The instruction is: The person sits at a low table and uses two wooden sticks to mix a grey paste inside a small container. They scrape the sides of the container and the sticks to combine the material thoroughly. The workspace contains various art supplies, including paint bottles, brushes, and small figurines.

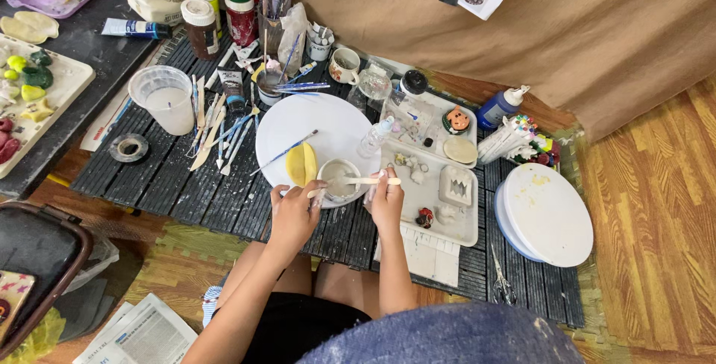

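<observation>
Cup (pixel 339 179): small, white, holds pale paste or slip, sits at near edge of round white plate (pixel 313 136), on the dark slatted work mat (pixel 186 185). Left hand (pixel 292 211) is curled against cup's near-left wall, fingers closed round it; how firm the grip is, can't tell. Right hand (pixel 386 198) pinches a flat wooden stick (pixel 367 180), fingers closed on its right end; far end lies across cup mouth, into the contents.

Handling, judged: cup looks light and rigid, likely slick if paste has run down the side. Tips easily under sideways stick force, so hold low on the wall, not the rim. Stick is thin, stiff, light; grip near the end as now.

Around it:
- yellow sponge-like piece (pixel 301 162) touching cup's left side, on plate
- thin brush (pixel 285 152) lying diagonally on plate
- white tray (pixel 440 207) just right of right hand, with small moulds and painted figures
- clear measuring cup (pixel 165 99) with white liquid, well left
- loose brushes and tools (pixel 220 129) between that cup and plate
- white turntable (pixel 548 215) far right
- blue squeeze bottle (pixel 498 107) beyond tray
- scissors (pixel 501 282) on mat's near-right edge
</observation>
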